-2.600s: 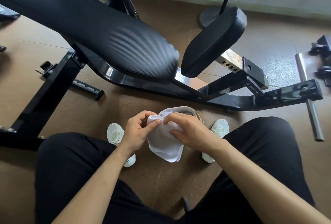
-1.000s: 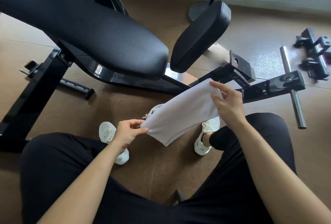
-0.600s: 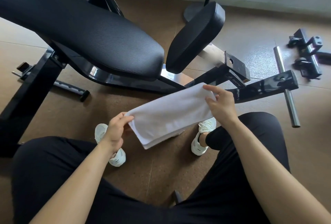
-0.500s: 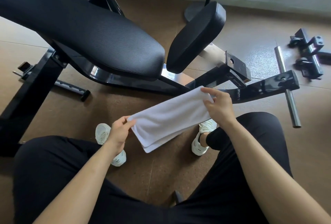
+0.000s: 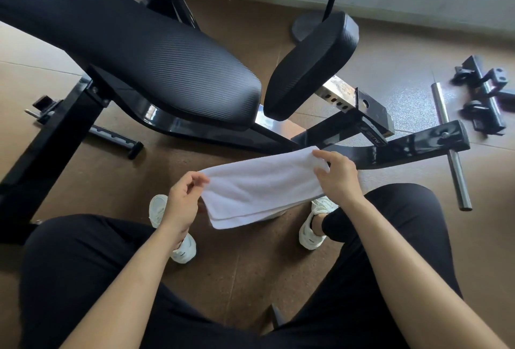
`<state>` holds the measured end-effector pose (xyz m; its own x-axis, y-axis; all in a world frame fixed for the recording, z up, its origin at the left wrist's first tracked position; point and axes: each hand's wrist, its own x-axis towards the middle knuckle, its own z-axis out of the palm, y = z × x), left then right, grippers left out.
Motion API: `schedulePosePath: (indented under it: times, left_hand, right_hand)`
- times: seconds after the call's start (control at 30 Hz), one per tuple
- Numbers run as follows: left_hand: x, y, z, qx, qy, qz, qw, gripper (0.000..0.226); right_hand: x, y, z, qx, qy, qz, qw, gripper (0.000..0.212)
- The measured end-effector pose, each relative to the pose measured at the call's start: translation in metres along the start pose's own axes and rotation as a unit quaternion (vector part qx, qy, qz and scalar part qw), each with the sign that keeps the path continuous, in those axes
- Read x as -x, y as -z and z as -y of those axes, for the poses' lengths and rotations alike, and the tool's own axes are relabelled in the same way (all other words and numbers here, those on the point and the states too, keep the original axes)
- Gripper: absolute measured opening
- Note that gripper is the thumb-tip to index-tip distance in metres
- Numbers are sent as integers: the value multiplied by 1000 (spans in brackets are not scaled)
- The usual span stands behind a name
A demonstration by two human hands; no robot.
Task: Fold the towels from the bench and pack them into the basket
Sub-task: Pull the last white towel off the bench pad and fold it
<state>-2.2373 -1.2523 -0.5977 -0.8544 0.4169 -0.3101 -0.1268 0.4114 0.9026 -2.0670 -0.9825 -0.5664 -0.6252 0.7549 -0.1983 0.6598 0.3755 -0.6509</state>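
On my feed the left hand [image 5: 181, 205] pinches one end of the folded white towel [image 5: 262, 189] and the right hand [image 5: 338, 178] grips the other.

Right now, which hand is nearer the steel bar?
Right. The right hand grips the white towel left of the steel bar; the left hand holds its far end.

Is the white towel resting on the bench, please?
No, the left hand and right hand hold the towel up, clear of the bench.

White towel [image 5: 262, 189], folded, stretched between the hands — right hand [image 5: 338, 178] grips one end, left hand [image 5: 181, 205] seemingly pinches the other.
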Motion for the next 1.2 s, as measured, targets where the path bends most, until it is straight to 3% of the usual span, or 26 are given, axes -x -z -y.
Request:
schedulePosePath:
  times: [0.1, 0.27, 0.43, 0.8, 1.03, 1.2]
  left_hand:
    - [0, 6, -6, 3, 4, 41, 999, 33]
    - [6, 15, -11, -122, -44, 87, 988, 82]
    - [9, 12, -13, -165, -53, 105, 979, 100]
    - [17, -13, -18, -154, -104, 152, 971, 103]
    - [23, -22, -21, -104, -108, 194, 970, 98]
    - [23, -21, -21, 74, -30, 229, 970, 90]
  right_hand:
    - [-1, -3, 5, 6, 19, 1, 1000, 47]
    - [0, -6, 4, 16, 35, 26, 999, 59]
    - [6, -12, 4, 43, 78, 83, 993, 69]
    - [36, -52, 33, 14, 213, 167, 963, 69]
    - [52, -64, 51, -27, 234, 187, 954, 62]
    - [49, -66, 53, -51, 218, 168, 960, 65]
